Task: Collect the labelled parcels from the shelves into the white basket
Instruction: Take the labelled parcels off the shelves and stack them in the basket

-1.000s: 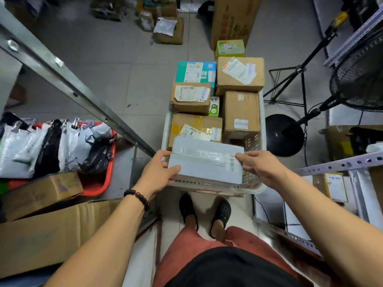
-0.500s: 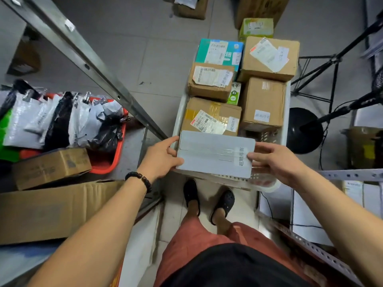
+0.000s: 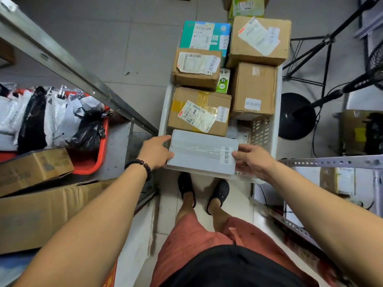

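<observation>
The grey flat parcel (image 3: 204, 153) had come lower and nearer the white basket (image 3: 276, 129) than a second before, when it was held higher and tilted above the near rim; now it lay almost level over the basket's near end, at about 6 o'clock from the stacked boxes. The left hand (image 3: 155, 151) gripped its left edge with the fingers curled under and the thumb on top, and the right hand (image 3: 253, 160) pinched the right edge beside the small white label (image 3: 227, 155) — both closed on the parcel, neither letting go yet. Just beyond it, at 12 o'clock, a brown box (image 3: 199, 110) with a torn shipping slip sat touching or nearly touching the parcel's far edge, with more cartons piled behind up to a teal box (image 3: 204, 35). To my eye the descent meant the placing step was close to done — the basket already looked crowded, so the parcel would likely rest on the rim end or on top of the load. At 9 o'clock a red crate (image 3: 97, 160) held soft mail bags on the shelf.
</observation>
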